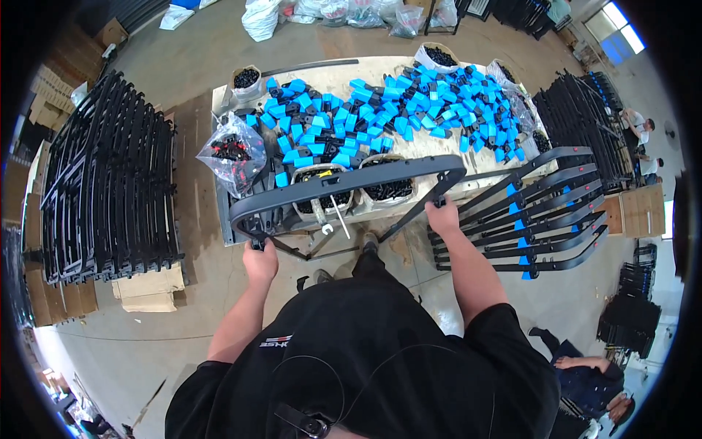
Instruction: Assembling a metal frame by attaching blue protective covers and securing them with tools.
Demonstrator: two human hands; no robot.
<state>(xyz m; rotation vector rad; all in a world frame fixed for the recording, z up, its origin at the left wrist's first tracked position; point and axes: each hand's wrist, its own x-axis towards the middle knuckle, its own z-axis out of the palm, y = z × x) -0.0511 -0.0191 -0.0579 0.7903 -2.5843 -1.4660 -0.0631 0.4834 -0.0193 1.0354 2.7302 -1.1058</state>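
Stack of black frames [110, 183] way over on my left, and here's my left hand [260, 258], curled tight round the near-left end of one long frame [292, 194]. Dead ahead, that piece spans both my hands, its long bar slanting forward from left to right, over the near edge of the bench [365, 68]. Past the bar, black pieces [387, 192], half covered by it, then a great heap of blue-and-black parts [402, 102]. And now my right hand [443, 217], clamped at the other end, farther forward than the left; what exactly sits under either grip, I can't make out. Just beyond, nearer that hand, a row of blue-marked frames [523, 208], overlapping, hard to count.
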